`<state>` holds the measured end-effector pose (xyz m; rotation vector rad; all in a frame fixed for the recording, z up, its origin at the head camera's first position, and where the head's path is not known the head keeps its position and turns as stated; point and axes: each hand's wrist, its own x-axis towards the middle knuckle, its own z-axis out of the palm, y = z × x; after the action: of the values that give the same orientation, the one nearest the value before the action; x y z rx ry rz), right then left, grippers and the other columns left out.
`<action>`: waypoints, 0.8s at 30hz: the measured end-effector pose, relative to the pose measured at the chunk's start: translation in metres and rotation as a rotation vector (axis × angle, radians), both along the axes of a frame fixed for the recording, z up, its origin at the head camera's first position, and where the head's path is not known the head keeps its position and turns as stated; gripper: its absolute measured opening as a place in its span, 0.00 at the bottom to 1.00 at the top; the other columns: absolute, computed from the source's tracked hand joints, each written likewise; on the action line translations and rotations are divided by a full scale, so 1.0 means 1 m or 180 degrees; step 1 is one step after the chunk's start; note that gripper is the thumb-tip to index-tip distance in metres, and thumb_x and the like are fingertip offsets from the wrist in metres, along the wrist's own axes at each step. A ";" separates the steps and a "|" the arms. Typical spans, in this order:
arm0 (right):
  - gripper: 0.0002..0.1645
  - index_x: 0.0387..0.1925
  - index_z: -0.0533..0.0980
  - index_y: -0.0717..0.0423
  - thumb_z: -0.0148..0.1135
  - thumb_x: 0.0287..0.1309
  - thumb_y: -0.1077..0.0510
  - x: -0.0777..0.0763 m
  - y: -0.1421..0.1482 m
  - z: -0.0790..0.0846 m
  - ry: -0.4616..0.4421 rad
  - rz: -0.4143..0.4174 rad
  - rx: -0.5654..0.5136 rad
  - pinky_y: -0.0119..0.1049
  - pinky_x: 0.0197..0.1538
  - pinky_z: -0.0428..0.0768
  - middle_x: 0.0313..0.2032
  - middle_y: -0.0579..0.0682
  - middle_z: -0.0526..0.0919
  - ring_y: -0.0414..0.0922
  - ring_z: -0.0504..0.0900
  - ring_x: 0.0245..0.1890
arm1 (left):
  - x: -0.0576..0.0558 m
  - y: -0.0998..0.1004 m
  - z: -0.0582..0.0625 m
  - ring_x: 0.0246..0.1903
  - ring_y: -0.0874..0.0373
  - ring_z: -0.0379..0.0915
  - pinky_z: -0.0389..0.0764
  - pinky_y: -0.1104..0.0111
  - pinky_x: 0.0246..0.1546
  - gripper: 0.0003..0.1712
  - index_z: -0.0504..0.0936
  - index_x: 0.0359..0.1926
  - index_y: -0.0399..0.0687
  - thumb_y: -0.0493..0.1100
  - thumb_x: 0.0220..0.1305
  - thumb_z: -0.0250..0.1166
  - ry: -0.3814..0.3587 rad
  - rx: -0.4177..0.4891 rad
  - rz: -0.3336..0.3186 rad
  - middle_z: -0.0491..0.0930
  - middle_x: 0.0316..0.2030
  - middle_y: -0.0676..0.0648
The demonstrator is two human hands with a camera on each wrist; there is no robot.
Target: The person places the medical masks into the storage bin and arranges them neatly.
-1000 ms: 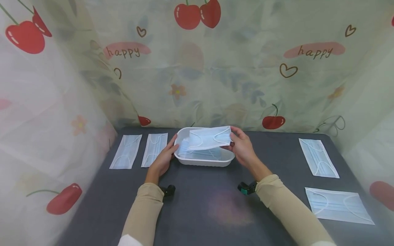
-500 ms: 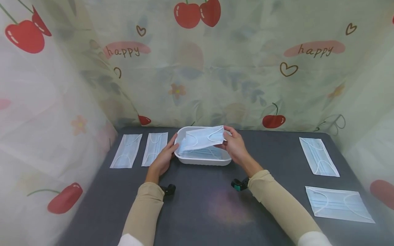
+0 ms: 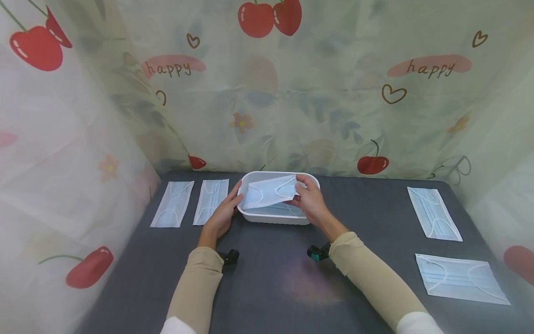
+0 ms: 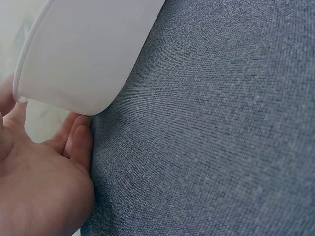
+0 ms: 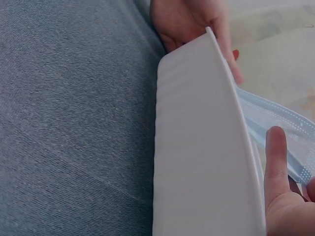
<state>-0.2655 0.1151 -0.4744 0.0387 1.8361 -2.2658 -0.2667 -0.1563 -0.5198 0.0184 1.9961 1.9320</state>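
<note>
Head view: tilted pale-blue mask [image 3: 269,191]

The widest way runs over the desk [image 3: 273,292] between the left sleeve [image 3: 193,278] and right sleeve [image 3: 373,273], narrowed where black wrist devices [image 3: 231,258] jut inward, up to the white tray's [image 3: 275,220] near wall. The left hand [image 3: 221,217] blocks the tray's left end; the right hand [image 3: 312,202] and its pinched mask [image 3: 267,191] cover much of the opening, leaving a strip along the near rim. Behind, the curtain [image 3: 288,111] hems in the tray closely. A broad lane separates the right hand from the far-right masks [image 3: 435,213]; only a slim gap parts the left masks [image 3: 172,204].
</note>
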 end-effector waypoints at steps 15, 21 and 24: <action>0.27 0.76 0.59 0.59 0.38 0.81 0.61 -0.003 -0.006 -0.002 -0.0014 0.0177 0.0398 0.51 0.57 0.85 0.66 0.67 0.72 0.51 0.84 0.52 | 0.000 0.000 -0.002 0.83 0.58 0.30 0.39 0.51 0.83 0.32 0.46 0.80 0.77 0.51 0.83 0.43 -0.0027 -0.0001 0.0045 0.38 0.83 0.61; 0.32 0.78 0.57 0.56 0.47 0.78 0.59 0.001 -0.008 0.001 0.0102 0.0204 0.1128 0.52 0.67 0.77 0.71 0.62 0.70 0.56 0.75 0.67 | 0.000 0.000 -0.002 0.83 0.58 0.30 0.39 0.51 0.83 0.32 0.47 0.80 0.77 0.51 0.83 0.44 -0.0013 0.0008 0.0053 0.38 0.83 0.61; 0.37 0.80 0.53 0.57 0.51 0.77 0.54 0.002 -0.007 0.003 0.0176 0.0257 0.1580 0.54 0.76 0.66 0.77 0.59 0.62 0.58 0.63 0.76 | 0.000 0.000 -0.002 0.83 0.57 0.30 0.39 0.51 0.83 0.32 0.46 0.81 0.77 0.52 0.83 0.43 -0.0015 -0.0022 0.0046 0.38 0.83 0.61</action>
<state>-0.2638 0.1082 -0.4719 -0.0168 2.3354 -1.7237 -0.2667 -0.1566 -0.5217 -0.0024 2.0054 1.9322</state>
